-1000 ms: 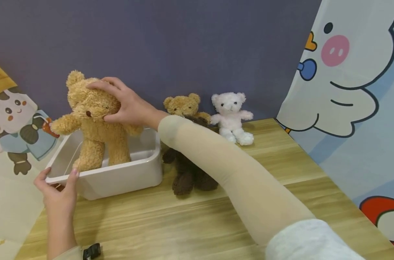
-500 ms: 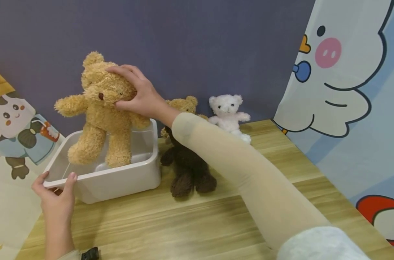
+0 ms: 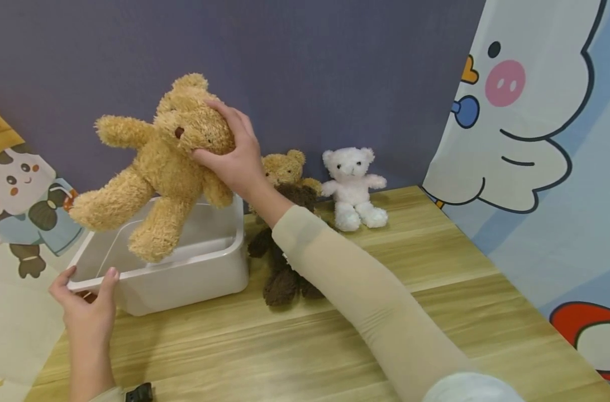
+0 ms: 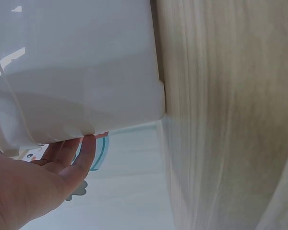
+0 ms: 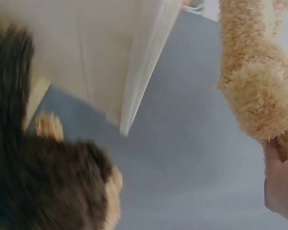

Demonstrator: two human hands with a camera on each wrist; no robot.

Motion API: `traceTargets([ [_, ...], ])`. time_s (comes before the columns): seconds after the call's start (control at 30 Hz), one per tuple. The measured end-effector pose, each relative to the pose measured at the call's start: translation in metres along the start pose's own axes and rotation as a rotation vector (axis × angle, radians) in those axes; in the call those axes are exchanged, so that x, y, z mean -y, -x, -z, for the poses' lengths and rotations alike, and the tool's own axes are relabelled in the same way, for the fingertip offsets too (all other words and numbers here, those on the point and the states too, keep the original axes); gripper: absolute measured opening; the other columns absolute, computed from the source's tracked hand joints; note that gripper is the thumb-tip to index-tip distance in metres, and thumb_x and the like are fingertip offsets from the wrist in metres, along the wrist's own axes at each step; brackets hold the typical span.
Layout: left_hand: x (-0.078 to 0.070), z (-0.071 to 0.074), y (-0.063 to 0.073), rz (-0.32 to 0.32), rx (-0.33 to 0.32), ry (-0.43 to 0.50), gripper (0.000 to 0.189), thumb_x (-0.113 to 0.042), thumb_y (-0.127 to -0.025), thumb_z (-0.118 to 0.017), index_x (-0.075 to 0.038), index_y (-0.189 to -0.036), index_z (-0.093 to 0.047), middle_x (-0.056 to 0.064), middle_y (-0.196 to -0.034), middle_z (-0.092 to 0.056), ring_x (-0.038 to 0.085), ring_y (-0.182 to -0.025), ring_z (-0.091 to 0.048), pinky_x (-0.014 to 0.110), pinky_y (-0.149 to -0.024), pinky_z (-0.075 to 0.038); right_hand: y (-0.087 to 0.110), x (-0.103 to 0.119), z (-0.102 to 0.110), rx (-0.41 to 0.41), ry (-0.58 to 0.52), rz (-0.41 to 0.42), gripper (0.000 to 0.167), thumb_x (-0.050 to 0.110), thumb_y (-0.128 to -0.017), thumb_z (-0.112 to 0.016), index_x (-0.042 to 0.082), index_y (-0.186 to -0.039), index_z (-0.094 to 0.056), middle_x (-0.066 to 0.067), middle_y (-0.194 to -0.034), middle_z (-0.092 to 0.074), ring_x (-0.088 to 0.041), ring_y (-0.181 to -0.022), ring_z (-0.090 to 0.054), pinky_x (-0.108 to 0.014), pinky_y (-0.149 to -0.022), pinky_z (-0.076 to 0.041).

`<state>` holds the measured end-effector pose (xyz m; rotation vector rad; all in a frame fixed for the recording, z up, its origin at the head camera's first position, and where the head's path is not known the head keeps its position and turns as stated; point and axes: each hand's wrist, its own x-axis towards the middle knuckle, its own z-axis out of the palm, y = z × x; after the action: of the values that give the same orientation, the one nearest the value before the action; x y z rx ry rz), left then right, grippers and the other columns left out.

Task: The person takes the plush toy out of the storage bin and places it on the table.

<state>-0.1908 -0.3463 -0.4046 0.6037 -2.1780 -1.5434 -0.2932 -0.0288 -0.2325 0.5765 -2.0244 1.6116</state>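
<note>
A large golden-brown teddy bear [image 3: 169,162] hangs tilted above the white plastic bin [image 3: 184,282], its feet over the opening. My right hand [image 3: 239,156] grips it by the head, thumb near the muzzle and fingers over the side. In the right wrist view, the bear's fur [image 5: 261,96] is beside the hand [image 5: 283,189]. My left hand [image 3: 86,301] holds the bin's near left corner, its thumb on the rim. In the left wrist view, fingers [image 4: 84,160] touch the bin's outer wall [image 4: 81,72]. What lies beneath the bear inside the bin is partly hidden.
Right of the bin sits a dark brown teddy bear [image 3: 280,285], partly behind my right forearm. A smaller tan teddy bear [image 3: 285,164] and a white teddy bear [image 3: 352,184] sit against the dark back wall [image 3: 335,67]. All rest on a wooden tabletop [image 3: 234,352].
My right hand has lifted the golden-brown teddy bear and shifted it rightward, and the bear now tilts with its feet swung left. My left hand keeps its hold on the bin.
</note>
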Motion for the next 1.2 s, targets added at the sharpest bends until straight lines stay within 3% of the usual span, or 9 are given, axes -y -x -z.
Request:
traceTargets([
  [0.2, -0.001, -0.001, -0.001, 0.011, 0.021, -0.033, 0.077, -0.043, -0.102, -0.066, -0.046, -0.161, -0.015, 0.009, -0.15, -0.047, 0.017, -0.13, -0.053, 0.004, -0.082, -0.044, 0.032, -0.005, -0.003, -0.081, -0.15, -0.007, 0.081, 0.019, -0.088, -0.086, 0.038, -0.157, -0.049, 0.013, -0.165, -0.036, -0.006, -0.151, -0.037, -0.042, -0.118, -0.046],
  [0.27, -0.003, -0.002, 0.0, 0.014, 0.029, -0.051, 0.077, -0.043, -0.103, -0.064, -0.046, -0.161, -0.014, 0.012, -0.153, -0.044, 0.02, -0.13, -0.053, 0.004, -0.078, -0.044, 0.045, -0.006, -0.004, -0.124, -0.198, -0.014, 0.08, 0.017, -0.087, -0.086, 0.038, -0.156, -0.05, 0.013, -0.165, -0.036, -0.007, -0.148, -0.04, -0.039, -0.114, -0.049],
  [0.5, -0.004, -0.002, 0.0, 0.046, 0.051, -0.116, 0.074, -0.046, -0.103, -0.06, -0.049, -0.16, -0.012, -0.018, -0.12, -0.043, 0.001, -0.103, -0.051, 0.004, -0.068, -0.041, 0.083, 0.001, -0.013, -0.305, -0.459, -0.073, 0.079, 0.009, -0.087, -0.084, 0.042, -0.151, -0.051, 0.015, -0.16, -0.041, -0.013, -0.125, -0.06, -0.029, -0.09, -0.061],
  [0.63, -0.002, -0.004, -0.001, 0.052, 0.061, -0.11, 0.073, -0.05, -0.102, -0.061, -0.051, -0.158, -0.013, -0.019, -0.119, -0.043, -0.001, -0.102, -0.05, 0.008, -0.07, -0.042, 0.098, 0.009, -0.012, -0.368, -0.542, -0.073, 0.081, 0.004, -0.087, -0.082, 0.041, -0.152, -0.05, 0.009, -0.159, -0.042, -0.013, -0.121, -0.063, -0.031, -0.085, -0.062],
  [0.8, -0.001, -0.006, -0.002, 0.003, 0.049, -0.108, 0.077, -0.049, -0.1, -0.063, -0.046, -0.159, -0.014, -0.006, -0.13, -0.052, 0.001, -0.096, -0.049, 0.019, -0.076, -0.041, 0.112, 0.013, -0.006, -0.371, -0.631, -0.02, 0.082, -0.003, -0.088, -0.076, 0.031, -0.156, -0.047, -0.002, -0.156, -0.048, -0.018, -0.12, -0.065, -0.031, -0.084, -0.063],
  [0.87, -0.002, -0.006, -0.001, -0.003, 0.046, -0.089, 0.079, -0.046, -0.099, -0.066, -0.045, -0.16, -0.015, -0.006, -0.129, -0.053, 0.001, -0.095, -0.049, 0.017, -0.075, -0.041, 0.116, 0.012, -0.002, -0.368, -0.66, -0.01, 0.082, -0.005, -0.088, -0.075, 0.028, -0.157, -0.046, -0.007, -0.152, -0.052, -0.022, -0.118, -0.067, -0.032, -0.085, -0.064],
  [1.0, -0.002, -0.004, -0.001, 0.011, 0.047, -0.043, 0.077, -0.041, -0.1, -0.065, -0.045, -0.16, -0.017, -0.02, -0.115, -0.046, -0.003, -0.095, -0.05, 0.006, -0.069, -0.042, 0.125, 0.008, 0.005, -0.404, -0.634, -0.025, 0.081, -0.004, -0.087, -0.076, 0.027, -0.156, -0.048, -0.006, -0.158, -0.047, -0.022, -0.128, -0.062, -0.031, -0.084, -0.063],
  [1.1, -0.001, -0.001, 0.0, 0.009, 0.032, -0.017, 0.073, -0.036, -0.102, -0.061, -0.044, -0.16, -0.019, -0.021, -0.115, -0.045, -0.003, -0.096, -0.05, 0.004, -0.068, -0.042, 0.13, 0.002, 0.01, -0.419, -0.652, -0.026, 0.08, -0.003, -0.087, -0.077, 0.027, -0.156, -0.048, -0.006, -0.159, -0.046, -0.024, -0.13, -0.061, -0.031, -0.085, -0.063],
  [1.2, 0.0, 0.001, -0.001, 0.006, 0.016, -0.003, 0.075, -0.037, -0.102, -0.065, -0.043, -0.16, -0.019, -0.017, -0.12, -0.045, 0.005, -0.108, -0.055, 0.003, -0.073, -0.043, 0.133, -0.004, 0.015, -0.422, -0.704, -0.018, 0.08, -0.003, -0.088, -0.076, 0.025, -0.157, -0.046, -0.011, -0.153, -0.05, -0.03, -0.128, -0.063, -0.033, -0.09, -0.063],
])
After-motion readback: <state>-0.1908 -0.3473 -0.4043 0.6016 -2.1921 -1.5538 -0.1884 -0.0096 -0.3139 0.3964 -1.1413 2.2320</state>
